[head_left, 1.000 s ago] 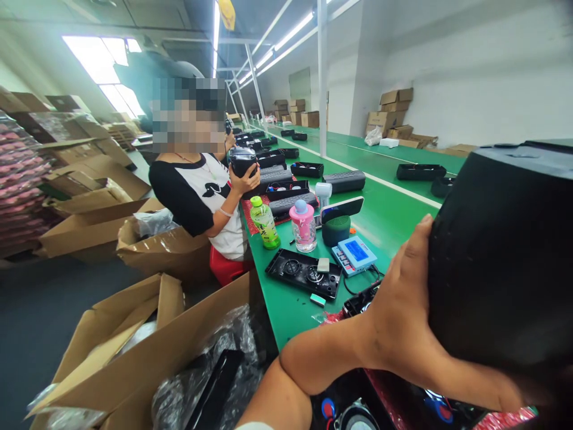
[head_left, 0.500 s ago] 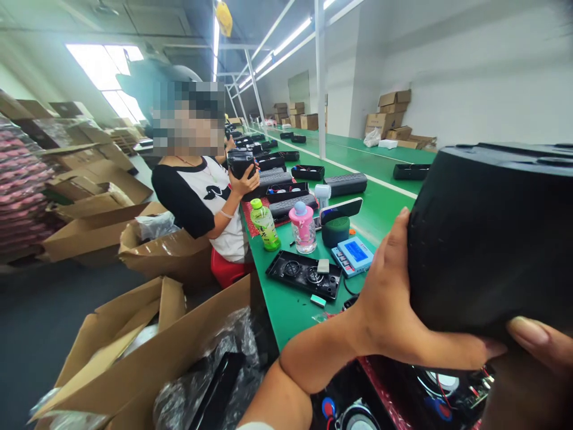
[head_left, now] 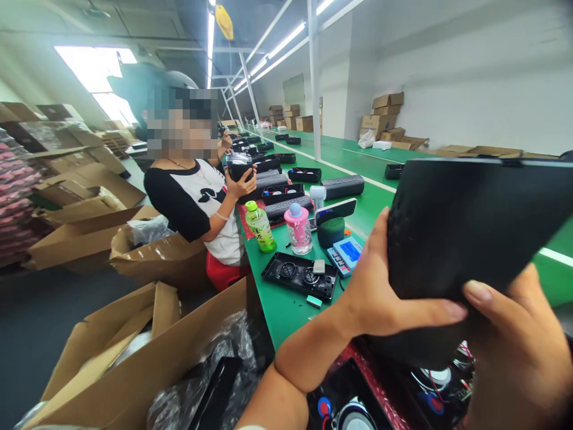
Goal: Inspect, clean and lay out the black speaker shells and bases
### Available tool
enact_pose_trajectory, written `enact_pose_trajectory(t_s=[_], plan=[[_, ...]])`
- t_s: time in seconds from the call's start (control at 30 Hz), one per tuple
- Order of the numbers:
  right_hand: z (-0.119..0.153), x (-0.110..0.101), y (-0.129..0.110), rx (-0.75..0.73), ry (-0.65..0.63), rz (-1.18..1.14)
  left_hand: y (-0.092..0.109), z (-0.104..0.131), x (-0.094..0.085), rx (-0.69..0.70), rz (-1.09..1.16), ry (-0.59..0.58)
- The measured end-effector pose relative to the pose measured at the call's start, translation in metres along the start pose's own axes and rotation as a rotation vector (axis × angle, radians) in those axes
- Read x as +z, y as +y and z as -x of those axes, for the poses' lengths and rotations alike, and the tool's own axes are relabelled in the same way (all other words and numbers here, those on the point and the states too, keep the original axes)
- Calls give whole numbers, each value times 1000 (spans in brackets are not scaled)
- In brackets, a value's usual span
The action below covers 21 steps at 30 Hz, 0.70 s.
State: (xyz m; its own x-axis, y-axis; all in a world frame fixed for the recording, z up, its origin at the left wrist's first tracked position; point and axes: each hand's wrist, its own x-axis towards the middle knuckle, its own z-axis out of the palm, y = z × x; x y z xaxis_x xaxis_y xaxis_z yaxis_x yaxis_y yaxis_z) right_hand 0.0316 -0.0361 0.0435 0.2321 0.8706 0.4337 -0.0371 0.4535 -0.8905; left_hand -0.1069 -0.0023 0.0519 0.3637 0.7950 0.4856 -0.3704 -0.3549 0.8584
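No wording can be read from where I work: dark lettering on the green bottle is too blurred, and marks on the blue device before me are too small.

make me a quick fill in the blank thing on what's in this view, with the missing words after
The left hand and the right hand grip a large object that is ____ in colour.
The bare bench top is ____.
In the picture, the green-capped bottle stands to the ____ of the pink-lidded bottle.
The small device with buttons and a screen has a ____ casing.

Missing words: black; green; left; blue
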Motion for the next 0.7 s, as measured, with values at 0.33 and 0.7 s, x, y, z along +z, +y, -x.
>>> enact_pose_trajectory(t_s=[0.33, 0.7], plan=[[-17, 3, 6, 173, -232, -298, -7, -20, -22, -104, 66, -11], [-18, 6, 9, 107, -195, -187, -6, -18, -17, -98, 31, 51]])
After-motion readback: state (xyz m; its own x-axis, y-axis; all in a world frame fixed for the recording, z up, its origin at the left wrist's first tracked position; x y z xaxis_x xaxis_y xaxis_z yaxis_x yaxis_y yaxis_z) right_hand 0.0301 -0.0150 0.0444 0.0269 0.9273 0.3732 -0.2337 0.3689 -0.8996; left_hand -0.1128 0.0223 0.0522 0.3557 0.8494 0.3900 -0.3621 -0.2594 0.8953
